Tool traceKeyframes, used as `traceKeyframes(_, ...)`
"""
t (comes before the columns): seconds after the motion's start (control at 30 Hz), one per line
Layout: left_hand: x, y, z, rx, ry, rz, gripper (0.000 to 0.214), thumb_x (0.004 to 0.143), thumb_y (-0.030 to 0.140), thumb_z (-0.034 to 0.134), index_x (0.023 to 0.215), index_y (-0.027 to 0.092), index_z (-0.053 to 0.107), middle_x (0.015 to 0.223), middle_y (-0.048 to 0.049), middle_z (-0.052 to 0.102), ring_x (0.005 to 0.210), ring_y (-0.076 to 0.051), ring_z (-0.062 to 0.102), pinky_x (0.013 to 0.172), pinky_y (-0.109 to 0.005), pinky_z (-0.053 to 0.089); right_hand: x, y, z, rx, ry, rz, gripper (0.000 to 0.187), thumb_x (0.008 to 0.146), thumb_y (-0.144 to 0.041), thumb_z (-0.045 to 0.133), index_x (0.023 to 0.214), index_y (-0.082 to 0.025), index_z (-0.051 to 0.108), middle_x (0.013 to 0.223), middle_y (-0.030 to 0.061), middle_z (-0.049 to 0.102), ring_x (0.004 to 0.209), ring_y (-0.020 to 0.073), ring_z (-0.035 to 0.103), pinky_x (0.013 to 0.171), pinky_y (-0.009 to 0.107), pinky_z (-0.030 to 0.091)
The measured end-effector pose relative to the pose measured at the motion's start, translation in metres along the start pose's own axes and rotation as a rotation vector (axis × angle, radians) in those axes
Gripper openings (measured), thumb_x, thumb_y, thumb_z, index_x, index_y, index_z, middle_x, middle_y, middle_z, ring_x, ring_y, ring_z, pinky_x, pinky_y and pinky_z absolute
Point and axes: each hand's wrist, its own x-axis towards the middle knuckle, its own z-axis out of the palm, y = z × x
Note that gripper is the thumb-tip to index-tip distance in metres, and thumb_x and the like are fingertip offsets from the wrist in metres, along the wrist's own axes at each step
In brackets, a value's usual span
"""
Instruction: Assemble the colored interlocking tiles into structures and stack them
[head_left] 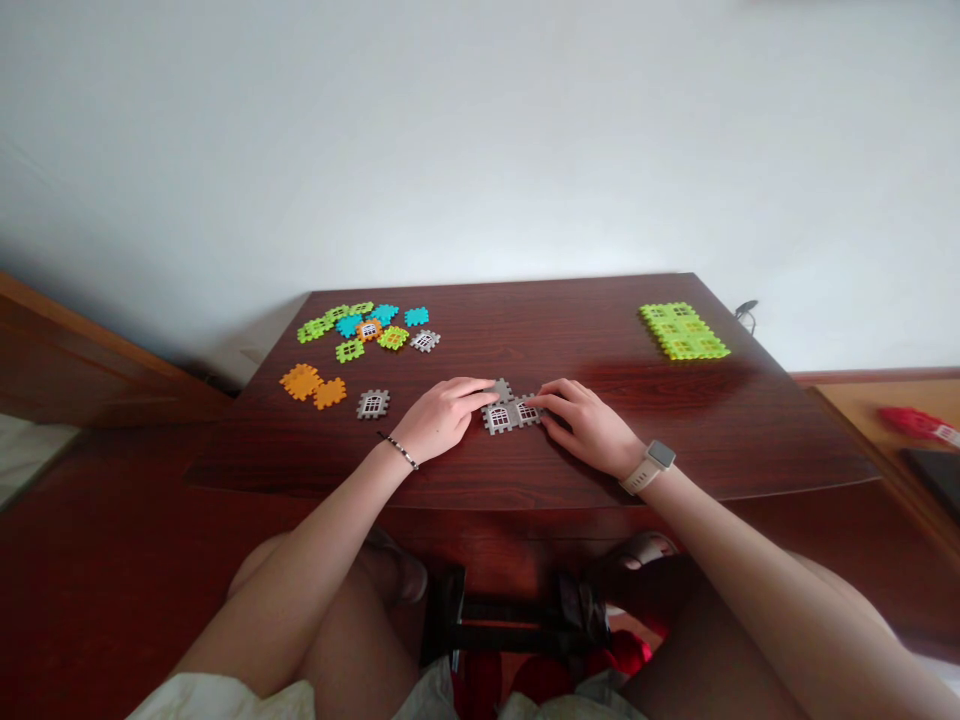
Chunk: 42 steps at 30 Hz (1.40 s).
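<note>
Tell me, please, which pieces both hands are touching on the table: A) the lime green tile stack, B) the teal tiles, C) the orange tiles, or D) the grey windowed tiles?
D: the left hand and the right hand both have their fingers on the grey windowed tiles.

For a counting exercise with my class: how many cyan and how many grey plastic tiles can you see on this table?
Cyan tiles: 3
Grey tiles: 5, three of them between the left hand and right hand
Total: 8
</note>
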Motion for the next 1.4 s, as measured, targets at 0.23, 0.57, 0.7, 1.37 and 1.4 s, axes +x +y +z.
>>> traceKeyframes(0.23,0.0006,0.0006,0.0026,-0.001,-0.005,-0.019,0.052,0.103,0.004,0.049,0.146,0.027,0.068,0.156,-0.0074,0.065,0.142,-0.026,0.064,0.122,-0.053,0.054,0.0000,-0.0018,-0.0010,-0.006,-0.002,0.001,0.032,0.103,-0.014,0.060,0.131,-0.025,0.072,0.128,0.0137,0.069,0.115,0.0325,0.068,0.104,0.054,0.059)
traceKeyframes(0.57,0.0019,0.0030,0.0055,-0.005,0.002,-0.041,0.044,0.106,0.010,0.052,0.144,0.025,0.069,0.155,-0.0111,0.063,0.139,-0.028,0.064,0.121,-0.053,0.055,-0.0003,-0.0006,-0.0002,0.003,-0.006,0.002,0.033,0.103,-0.014,0.059,0.132,-0.024,0.072,0.128,0.0142,0.069,0.116,0.0327,0.067,0.105,0.055,0.058)
traceKeyframes(0.7,0.0029,0.0045,0.0061,-0.005,-0.003,-0.033,0.044,0.108,0.012,0.051,0.146,0.026,0.068,0.156,-0.0107,0.063,0.141,-0.029,0.063,0.121,-0.055,0.054,-0.0005,-0.0006,-0.0003,0.000,-0.007,-0.005,0.034,0.103,-0.014,0.059,0.133,-0.024,0.071,0.128,0.0139,0.068,0.117,0.0327,0.067,0.106,0.055,0.058)
traceKeyframes(1.37,0.0024,0.0056,0.0057,0.007,-0.041,-0.022,0.037,0.112,0.026,0.053,0.146,0.024,0.069,0.160,-0.0094,0.062,0.146,-0.029,0.061,0.123,-0.053,0.052,0.0007,-0.0021,-0.0015,0.005,-0.014,0.001,0.034,0.102,-0.014,0.059,0.132,-0.024,0.072,0.128,0.0141,0.069,0.116,0.0329,0.067,0.105,0.055,0.058)
traceKeyframes(1.4,0.0024,0.0053,0.0057,0.005,-0.043,-0.023,0.037,0.112,0.026,0.053,0.146,0.024,0.069,0.159,-0.0092,0.062,0.146,-0.029,0.061,0.123,-0.053,0.052,0.0007,-0.0021,-0.0015,0.004,-0.014,0.001,0.034,0.102,-0.014,0.059,0.132,-0.024,0.072,0.127,0.0141,0.069,0.116,0.0329,0.067,0.105,0.055,0.058)
